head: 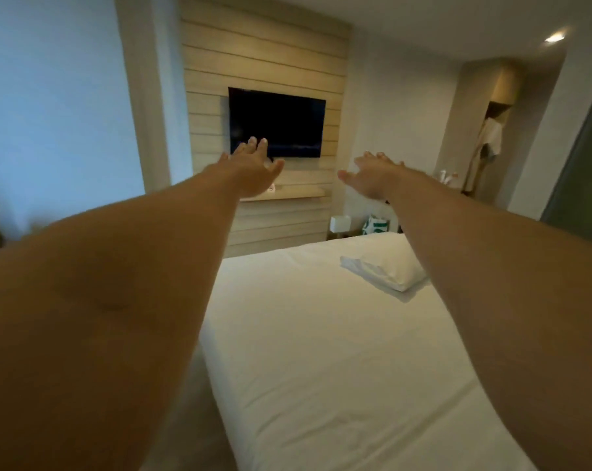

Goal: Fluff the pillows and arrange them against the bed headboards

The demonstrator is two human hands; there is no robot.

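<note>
A white pillow (pixel 388 271) lies flat on the far right part of a bed (pixel 321 351) covered with a white sheet. Both my arms stretch straight forward, high above the bed. My left hand (pixel 253 169) is open with fingers spread, in front of the wall television. My right hand (pixel 372 175) is also open, palm down, well above and beyond the pillow. Neither hand touches anything. No headboard is in view.
A black television (pixel 277 122) hangs on a wooden slat wall above a narrow shelf (pixel 287 195). A white bin (pixel 340 224) and a green-and-white bag (pixel 376 226) stand past the bed's far end. A white robe (pixel 488 144) hangs in an alcove at right. Floor runs along the bed's left side.
</note>
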